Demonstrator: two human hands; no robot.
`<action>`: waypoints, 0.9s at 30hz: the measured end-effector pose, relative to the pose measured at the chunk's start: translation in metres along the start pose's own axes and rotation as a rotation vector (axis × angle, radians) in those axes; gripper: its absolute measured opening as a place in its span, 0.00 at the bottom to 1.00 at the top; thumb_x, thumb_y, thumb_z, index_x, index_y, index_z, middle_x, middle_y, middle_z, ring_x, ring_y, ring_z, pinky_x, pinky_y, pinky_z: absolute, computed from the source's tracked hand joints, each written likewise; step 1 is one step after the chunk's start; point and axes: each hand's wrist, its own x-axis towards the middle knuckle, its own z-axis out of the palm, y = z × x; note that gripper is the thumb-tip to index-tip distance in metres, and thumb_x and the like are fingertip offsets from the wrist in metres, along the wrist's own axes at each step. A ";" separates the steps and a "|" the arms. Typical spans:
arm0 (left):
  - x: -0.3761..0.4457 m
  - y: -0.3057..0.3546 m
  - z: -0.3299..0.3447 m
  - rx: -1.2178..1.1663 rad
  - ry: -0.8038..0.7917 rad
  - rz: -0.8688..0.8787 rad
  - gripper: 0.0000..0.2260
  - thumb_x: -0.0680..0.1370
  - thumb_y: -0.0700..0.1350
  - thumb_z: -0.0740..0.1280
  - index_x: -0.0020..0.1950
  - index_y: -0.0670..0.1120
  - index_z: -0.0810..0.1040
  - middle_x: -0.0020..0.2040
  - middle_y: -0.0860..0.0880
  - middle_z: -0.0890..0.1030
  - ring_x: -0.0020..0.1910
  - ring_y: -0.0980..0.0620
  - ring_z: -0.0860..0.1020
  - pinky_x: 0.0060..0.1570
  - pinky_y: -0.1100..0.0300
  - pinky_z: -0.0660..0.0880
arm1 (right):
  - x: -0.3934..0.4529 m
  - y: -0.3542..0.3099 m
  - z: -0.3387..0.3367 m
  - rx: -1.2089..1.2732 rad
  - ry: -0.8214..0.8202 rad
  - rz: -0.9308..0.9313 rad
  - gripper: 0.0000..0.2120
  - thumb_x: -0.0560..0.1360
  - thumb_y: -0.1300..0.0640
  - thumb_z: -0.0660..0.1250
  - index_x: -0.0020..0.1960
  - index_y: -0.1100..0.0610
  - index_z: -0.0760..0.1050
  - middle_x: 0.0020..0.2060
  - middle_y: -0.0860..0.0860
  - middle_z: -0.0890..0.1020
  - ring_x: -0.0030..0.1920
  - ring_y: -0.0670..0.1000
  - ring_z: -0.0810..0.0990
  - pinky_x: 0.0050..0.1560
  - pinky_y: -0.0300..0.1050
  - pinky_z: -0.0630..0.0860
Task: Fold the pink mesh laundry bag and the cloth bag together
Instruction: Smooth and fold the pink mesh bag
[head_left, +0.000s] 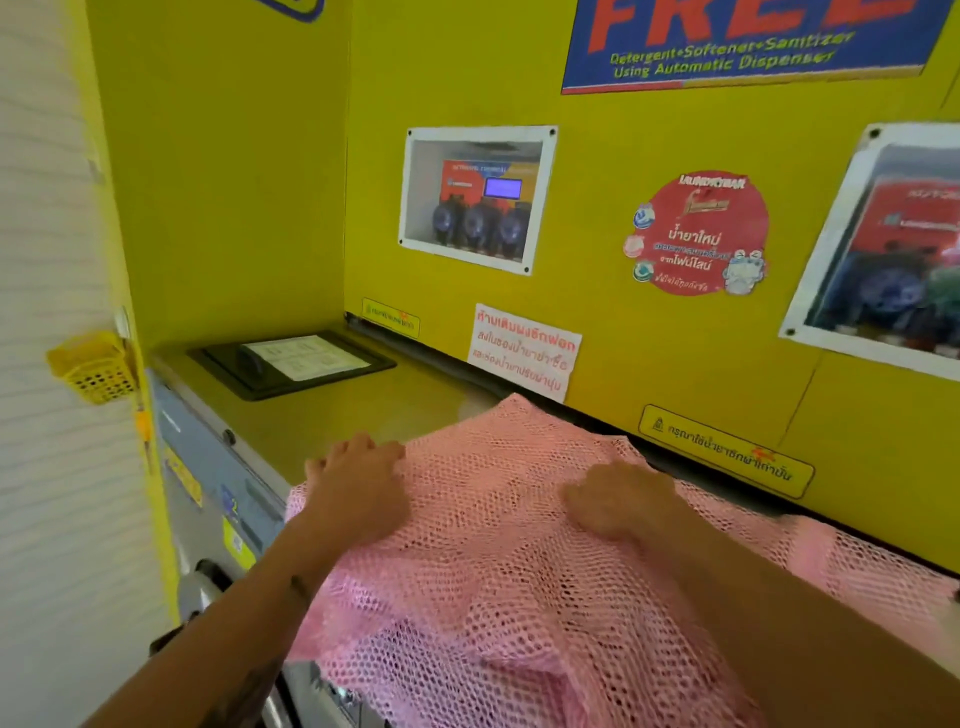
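Observation:
The pink mesh laundry bag (483, 525) lies spread over the top of a washing machine (363, 410), with its near part hanging over the front edge. My left hand (358, 486) rests flat on the bag's left edge, fingers spread. My right hand (618, 501) presses palm down on the bag's middle right. Neither hand grips the mesh. A solid pink layer shows faintly under the mesh; I cannot tell whether it is the cloth bag.
A yellow wall (623, 338) with posters and stickers stands right behind the bag. A black lid with a white label (291, 361) sits at the machine's back left. A yellow perforated basket (96, 371) hangs on the left wall.

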 end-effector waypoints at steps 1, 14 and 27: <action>0.004 -0.001 -0.002 -0.002 -0.008 -0.013 0.20 0.76 0.47 0.60 0.68 0.57 0.72 0.67 0.48 0.74 0.67 0.44 0.70 0.69 0.41 0.60 | 0.002 -0.001 0.001 0.005 0.002 0.008 0.35 0.74 0.34 0.45 0.68 0.52 0.73 0.72 0.55 0.72 0.68 0.60 0.72 0.70 0.61 0.65; 0.035 -0.011 -0.019 -0.094 0.357 0.103 0.11 0.78 0.43 0.63 0.57 0.47 0.80 0.52 0.43 0.79 0.50 0.42 0.78 0.47 0.49 0.75 | -0.013 0.003 -0.009 0.203 -0.044 -0.195 0.20 0.77 0.40 0.57 0.60 0.52 0.72 0.69 0.55 0.74 0.66 0.56 0.72 0.69 0.55 0.68; -0.223 0.073 -0.030 -0.704 -0.562 0.137 0.10 0.78 0.52 0.68 0.47 0.47 0.83 0.40 0.45 0.85 0.35 0.52 0.82 0.39 0.64 0.77 | -0.149 0.065 0.000 0.245 -0.174 -0.588 0.30 0.79 0.44 0.63 0.78 0.42 0.57 0.75 0.47 0.67 0.71 0.47 0.68 0.66 0.40 0.64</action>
